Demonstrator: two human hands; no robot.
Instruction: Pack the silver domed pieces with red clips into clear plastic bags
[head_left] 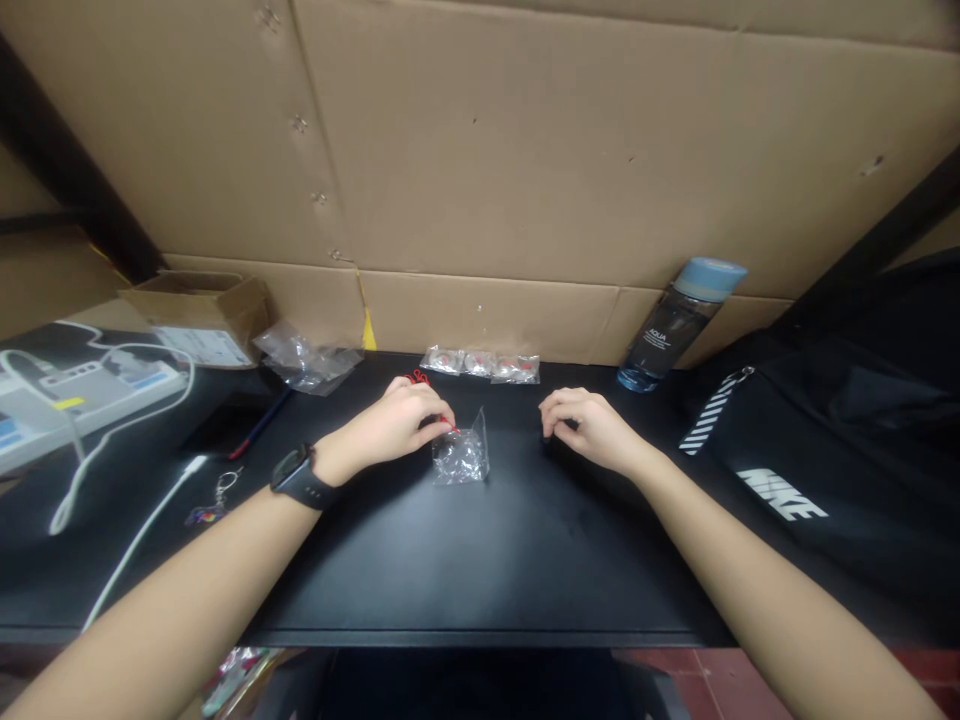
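My left hand (409, 420) is closed in a pinch on a red cord (418, 377), whose loops stick out behind the fingers. More red shows at the fingertips, beside the top of a small clear plastic bag (460, 458) on the black table. Whether the fingers also grip the bag I cannot tell. To the right of the bag, apart from it, my right hand (589, 425) hovers low with curled fingers. A small dark spot shows under its fingertips; what it is stays unclear. Several small clear packets (480, 364) lie in a row behind, near the cardboard wall.
At the back right a water bottle (671, 330) leans near a black Nike bag (784, 495). On the left are a cardboard box (202, 310), crumpled plastic wrap (307, 358), a power strip (90, 395), a white cable (139, 535) and a keychain (214, 500).
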